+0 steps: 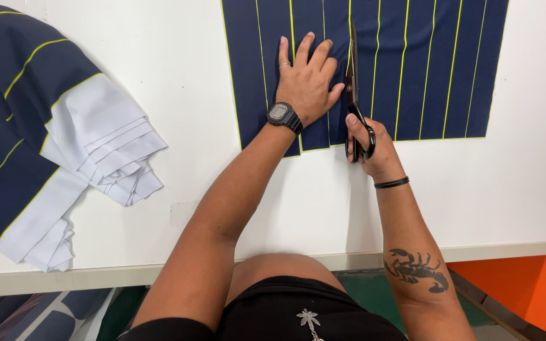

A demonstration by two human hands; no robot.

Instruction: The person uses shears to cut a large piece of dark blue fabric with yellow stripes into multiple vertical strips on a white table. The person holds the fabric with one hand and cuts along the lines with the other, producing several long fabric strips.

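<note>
— What's closest to you?

— My own lap in black, then the front edge of the white table (159, 189). Both my forearms reach out over it.

— And your right hand?

— My right hand (374, 148) is closed around the black handles of the scissors (353, 95), thumb through one loop, fingers through the other. The blades point away from me and lie along the cloth, just beside one of its yellow stripes.

— Which cloth?

— The navy cloth (431, 63) with thin yellow stripes, lying flat on the table. Its near edge sits right at my right hand, and the scissors enter it from that edge.

— What is your left hand doing?

— My left hand (308, 79) lies flat on the cloth just to the left of the blades, fingers spread wide, palm down, holding nothing. The thumb nearly touches the scissors. There's a watch on that wrist.

— Anything else on the table?

— Off to my left, well apart from my hands, a stack of folded pieces (52, 145), navy with yellow stripes on top, white edges fanning out beneath.
</note>
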